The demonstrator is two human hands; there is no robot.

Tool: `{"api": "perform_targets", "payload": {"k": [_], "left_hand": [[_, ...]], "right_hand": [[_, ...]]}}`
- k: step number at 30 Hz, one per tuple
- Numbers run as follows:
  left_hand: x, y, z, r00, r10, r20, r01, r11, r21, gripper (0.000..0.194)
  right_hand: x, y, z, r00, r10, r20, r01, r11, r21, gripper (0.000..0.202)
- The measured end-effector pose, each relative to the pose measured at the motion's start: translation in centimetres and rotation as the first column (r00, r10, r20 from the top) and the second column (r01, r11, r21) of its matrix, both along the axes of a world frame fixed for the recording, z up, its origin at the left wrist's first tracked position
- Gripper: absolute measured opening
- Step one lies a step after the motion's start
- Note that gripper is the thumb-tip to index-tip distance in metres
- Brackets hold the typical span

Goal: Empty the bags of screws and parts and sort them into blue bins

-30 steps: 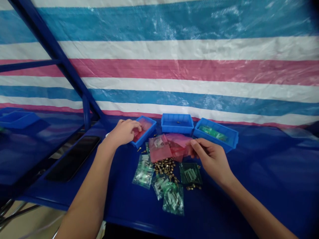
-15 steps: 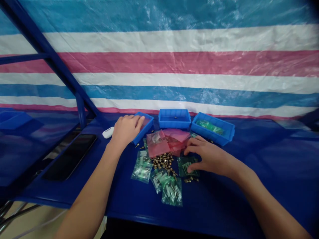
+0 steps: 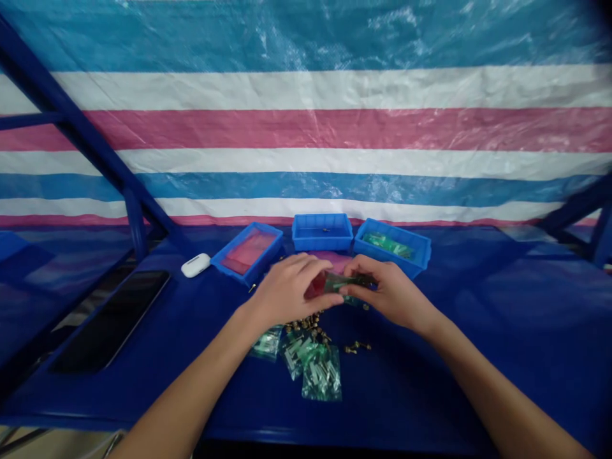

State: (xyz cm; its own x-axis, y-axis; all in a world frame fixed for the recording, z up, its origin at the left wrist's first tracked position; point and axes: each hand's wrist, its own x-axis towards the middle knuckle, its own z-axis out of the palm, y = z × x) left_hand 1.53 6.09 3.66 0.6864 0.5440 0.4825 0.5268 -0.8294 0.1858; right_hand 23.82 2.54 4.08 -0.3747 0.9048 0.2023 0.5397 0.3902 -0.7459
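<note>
Packets [image 3: 321, 376] toward front of table [image 3: 406, 395]; loose screws [image 3: 312, 324] just behind; red bag [image 3: 315, 287] within curled left hand [image 3: 287, 290], closure not discernible; green bag [image 3: 335, 281] just beside, in thumb-and-finger pinch of right hand [image 3: 394, 292]; three trays [image 3: 322, 243] beyond; striped sheet [image 3: 306, 131] at rear.

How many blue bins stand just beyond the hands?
3: the left bin with red bags, the middle bin, and the right bin with green bags. None seems hidden.
</note>
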Motion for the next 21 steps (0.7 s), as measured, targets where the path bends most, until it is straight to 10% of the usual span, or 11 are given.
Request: {"api": "perform_targets", "payload": {"k": [6,15,21], "left_hand": [[1.1,-0.4,-0.8,0.983,0.035,0.18,0.024,0.95,-0.312,0.02],[0.5,0.5,-1.4,0.95,0.115,0.289,-0.049,0.973,-0.225,0.021],[-0.4,1.4,-1.7,0.921,0.21,0.329,-0.19,0.978,-0.092,0.028]], "right_hand": [[-1.0,-0.1,-0.5,0.98,0.004,-0.2,-0.002,1.0,0.009,0.016],[-0.4,0.0,-0.6,0.993,-0.091,0.075,0.066,0.958,0.28,0.014],[3.2,1.6,-0.5,0.806,-0.586,-0.08,0.538,0.672,0.508,0.025]]}}
